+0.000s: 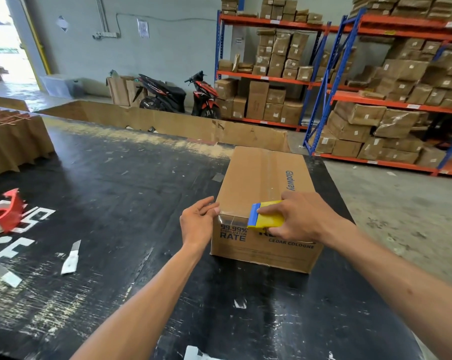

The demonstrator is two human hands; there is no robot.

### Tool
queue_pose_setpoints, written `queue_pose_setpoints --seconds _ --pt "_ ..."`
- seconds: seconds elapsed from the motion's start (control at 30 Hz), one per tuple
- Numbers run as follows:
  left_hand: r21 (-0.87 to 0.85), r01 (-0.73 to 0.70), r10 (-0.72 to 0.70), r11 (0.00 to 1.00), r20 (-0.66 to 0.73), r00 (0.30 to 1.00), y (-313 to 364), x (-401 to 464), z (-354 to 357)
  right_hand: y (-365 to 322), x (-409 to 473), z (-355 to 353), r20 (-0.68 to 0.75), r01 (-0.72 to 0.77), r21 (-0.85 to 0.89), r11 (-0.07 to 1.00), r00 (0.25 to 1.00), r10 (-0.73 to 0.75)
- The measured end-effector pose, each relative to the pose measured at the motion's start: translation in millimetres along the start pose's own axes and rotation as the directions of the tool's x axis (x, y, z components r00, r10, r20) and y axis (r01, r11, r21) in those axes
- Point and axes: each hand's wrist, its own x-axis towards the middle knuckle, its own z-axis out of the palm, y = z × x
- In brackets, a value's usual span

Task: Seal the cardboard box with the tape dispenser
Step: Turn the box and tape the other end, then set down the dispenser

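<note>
A brown cardboard box (pixel 265 203) with blue print lies closed on the black table (pixel 116 178), right of centre, clear tape running along its top seam. The right hand (pixel 296 216) grips a yellow and blue tool (pixel 266 215) at the near top edge; the left hand (pixel 197 222), fingers relaxed, touches the near left corner
</note>
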Motion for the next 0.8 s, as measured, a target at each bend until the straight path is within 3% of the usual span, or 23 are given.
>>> queue_pose_setpoints --seconds 0.37,0.43,0.47,0.5,0.57,0.63,0.67,0.73,0.8 --pt "0.009 0.093 -0.092 0.996 -0.032 0.995 2.9 11.7 -1.7 -2.0 6.7 -1.0 0.044 -0.021 0.016 1.0 0.999 0.02" --pt "0.141 -0.02 0.03 0.99 -0.067 0.997 2.7 20.0 -4.6 -0.9 7.2 -1.5 0.051 -0.029 0.022 0.999 0.998 0.028" --pt "0.248 -0.178 0.196 0.952 -0.05 0.979 1.1 23.6 -5.9 -1.1 7.4 -2.1 0.058 -0.03 0.021 0.999 0.998 0.029" --pt "0.358 -0.374 0.397 0.856 0.012 0.918 -1.0 27.4 -5.8 -1.6 8.0 -3.0 0.064 -0.03 0.018 0.999 0.998 0.029" --pt "0.475 -0.708 0.697 0.522 0.24 0.676 -3.2 33.7 0.6 -2.8 8.6 -5.2 0.087 -0.031 0.019 0.999 0.996 0.03" --pt "0.451 -0.874 0.762 0.179 0.499 0.413 -5.8 41.5 9.2 -3.9 8.3 -7.1 0.091 -0.029 0.016 0.999 0.995 0.028" --pt "0.421 -0.905 0.716 0.053 0.616 0.329 -8.3 45.1 12.0 -3.9 8.1 -8.0 0.089 -0.029 0.012 1.0 0.996 0.028" --pt "0.382 -0.923 0.564 -0.052 0.774 0.288 -21.1 54.9 13.1 -3.5 8.5 -9.1 0.089 -0.033 0.006 0.999 0.995 0.032" --pt "0.394 -0.919 0.478 -0.013 0.81 0.341 -33.7 63.2 11.0 -4.3 9.9 -9.2 0.096 -0.03 0.003 1.0 0.995 0.029"
